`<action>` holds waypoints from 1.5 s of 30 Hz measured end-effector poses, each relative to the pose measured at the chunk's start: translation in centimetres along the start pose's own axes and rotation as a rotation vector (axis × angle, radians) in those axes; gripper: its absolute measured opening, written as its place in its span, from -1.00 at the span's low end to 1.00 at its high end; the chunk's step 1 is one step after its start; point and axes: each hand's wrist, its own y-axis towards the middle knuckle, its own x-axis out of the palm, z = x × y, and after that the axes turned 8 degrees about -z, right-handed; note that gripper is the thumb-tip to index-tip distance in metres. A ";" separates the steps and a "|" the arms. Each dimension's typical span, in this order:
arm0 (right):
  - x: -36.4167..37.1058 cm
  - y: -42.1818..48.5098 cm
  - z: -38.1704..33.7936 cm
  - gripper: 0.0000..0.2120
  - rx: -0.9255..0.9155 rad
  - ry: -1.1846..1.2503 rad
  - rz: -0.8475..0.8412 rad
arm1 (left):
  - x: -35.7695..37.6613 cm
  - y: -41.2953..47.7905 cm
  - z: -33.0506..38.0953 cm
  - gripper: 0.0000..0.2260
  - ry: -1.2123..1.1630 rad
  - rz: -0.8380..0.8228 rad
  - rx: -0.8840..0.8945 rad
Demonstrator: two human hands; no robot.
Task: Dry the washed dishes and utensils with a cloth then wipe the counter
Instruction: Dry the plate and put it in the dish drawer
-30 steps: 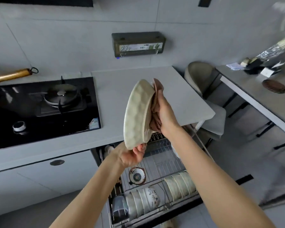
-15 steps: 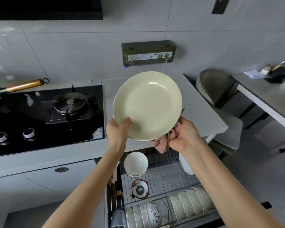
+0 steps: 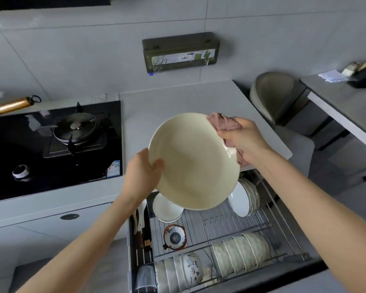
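Note:
A large cream plate [image 3: 193, 163] is held in the air above the open dish drawer, its inner face turned toward me. My left hand [image 3: 143, 172] grips its left rim, thumb on the inside. My right hand [image 3: 244, 140] holds a bunched pink cloth [image 3: 224, 123] against the plate's upper right rim. The grey counter [image 3: 178, 104] lies behind the plate.
The pulled-out wire drawer rack [image 3: 260, 231] below holds stacked white plates [image 3: 244, 196], a white bowl [image 3: 167, 208], a patterned bowl [image 3: 174, 237] and rows of bowls at the front. A black gas hob [image 3: 51, 144] is on the left, a chair [image 3: 277, 96] and table on the right.
The plate turned from edge-on to face me and has come lower and to the right. My right hand with the cloth moved from the plate's lower right edge up to its upper right rim.

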 end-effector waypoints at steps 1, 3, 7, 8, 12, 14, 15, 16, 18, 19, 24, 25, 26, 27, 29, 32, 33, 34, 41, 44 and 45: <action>-0.5 0.2 0.0 -0.91 0.003 0.001 -0.006 | 0.4 -0.2 -0.3 -0.93 -0.014 -0.055 -0.036; -2.1 -0.2 0.5 -0.85 0.016 0.034 0.070 | 1.3 -0.5 -1.1 -0.98 -0.101 -0.135 -0.144; -6.3 -3.6 4.4 -0.67 0.120 -0.155 -0.072 | 3.9 -1.4 -3.6 -0.87 -0.308 -0.253 -0.359; -6.9 -4.6 6.0 -0.58 0.205 -0.227 -0.175 | 4.7 -1.9 -4.2 -0.86 -0.343 -0.281 -0.408; -8.2 -6.8 12.1 -0.47 0.485 -0.126 -0.443 | 8.8 -3.7 -6.8 -0.88 -0.462 -0.392 -0.589; -8.5 -7.3 13.9 -0.53 0.579 0.130 -0.461 | 11.3 -4.8 -7.7 -0.81 -0.486 -0.446 -0.656; -8.7 -7.5 14.6 -0.45 0.626 0.257 -0.448 | 12.6 -5.4 -7.9 -0.78 -0.499 -0.460 -0.692; -8.9 -7.7 15.6 -0.41 0.658 0.333 -0.426 | 14.0 -5.9 -8.0 -0.77 -0.521 -0.474 -0.726; -9.3 -8.0 16.5 -0.66 0.720 0.362 -0.360 | 16.6 -6.7 -8.1 -0.77 -0.568 -0.525 -0.791; -9.5 -8.1 16.5 -0.83 0.751 0.343 -0.320 | 17.8 -6.9 -8.1 -0.75 -0.584 -0.556 -0.818; -10.5 -5.6 18.0 -0.88 0.798 0.086 -0.162 | 22.7 -5.4 -8.3 -0.69 -0.618 -0.707 -0.935; -10.5 -4.9 18.4 -0.87 0.789 0.022 -0.135 | 23.4 -5.0 -8.2 -0.72 -0.637 -0.723 -0.959; -10.4 -4.1 18.8 -0.85 0.767 -0.041 -0.111 | 24.0 -4.5 -8.1 -0.77 -0.635 -0.727 -0.973; -10.2 -3.2 19.1 -0.84 0.737 -0.092 -0.087 | 24.5 -3.9 -8.1 -0.81 -0.623 -0.710 -0.988; -9.9 -1.4 20.0 -0.79 0.640 -0.258 -0.039 | 25.1 -2.6 -8.6 -0.86 -0.632 -0.624 -1.036; -9.5 1.4 22.4 -0.68 0.522 -0.664 -0.024 | 25.2 -0.7 -9.5 -0.87 -0.659 -0.555 -1.066; -9.4 2.4 23.3 -0.66 0.491 -0.767 -0.038 | 25.1 -0.2 -9.9 -0.87 -0.661 -0.547 -1.068; -9.2 3.2 24.2 -0.65 0.465 -0.838 -0.047 | 25.2 0.2 -10.4 -0.88 -0.664 -0.535 -1.066; -7.9 7.0 28.4 -0.63 0.414 -1.070 0.034 | 25.6 1.2 -12.9 -0.88 -0.706 -0.499 -1.073; -7.0 7.9 29.4 -0.61 0.400 -1.115 0.062 | 25.5 1.1 -13.4 -0.87 -0.747 -0.493 -1.071; -6.7 8.1 29.8 -0.59 0.398 -1.128 0.065 | 25.5 1.0 -13.5 -0.87 -0.759 -0.496 -1.074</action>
